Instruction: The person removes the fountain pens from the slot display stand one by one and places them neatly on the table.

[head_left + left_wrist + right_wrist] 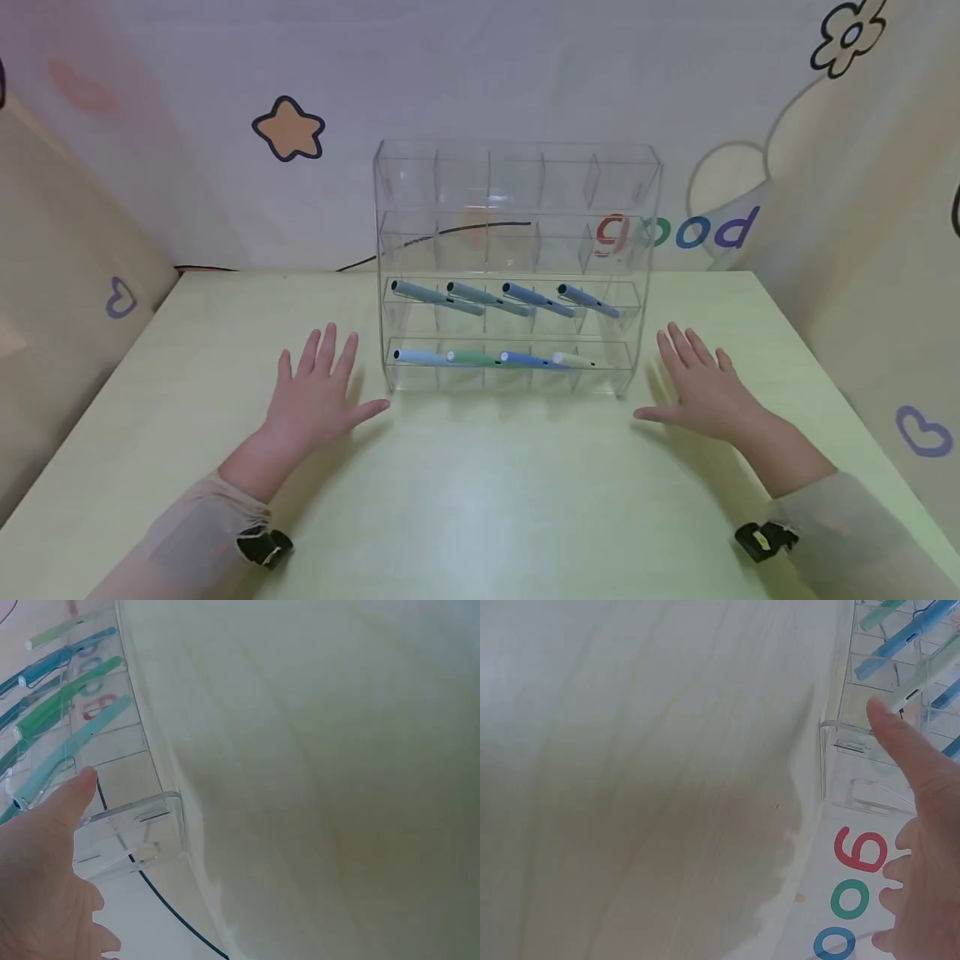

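A clear acrylic rack (465, 179) with four tiers of compartments stands on the table. Several pens lie slanted in its two lower tiers. The upper of these holds grey-green pens (420, 293) and blue pens (528, 295). Below them are a light blue pen (420, 357), a green pen (471, 358), a blue pen (525, 360) and a cream pen (573, 360). To the rack's left, my left hand (311, 404) is spread palm down, thumb pointing towards the rack. My right hand (708, 400) mirrors it on the right side. Neither hand holds anything.
The pale table (480, 492) extends in front of the rack and to both sides. Behind it hangs a printed cloth (517, 75) with a star, a flower and coloured letters. Cloth sides border the table left and right. A black band (264, 546) is on the left wrist.
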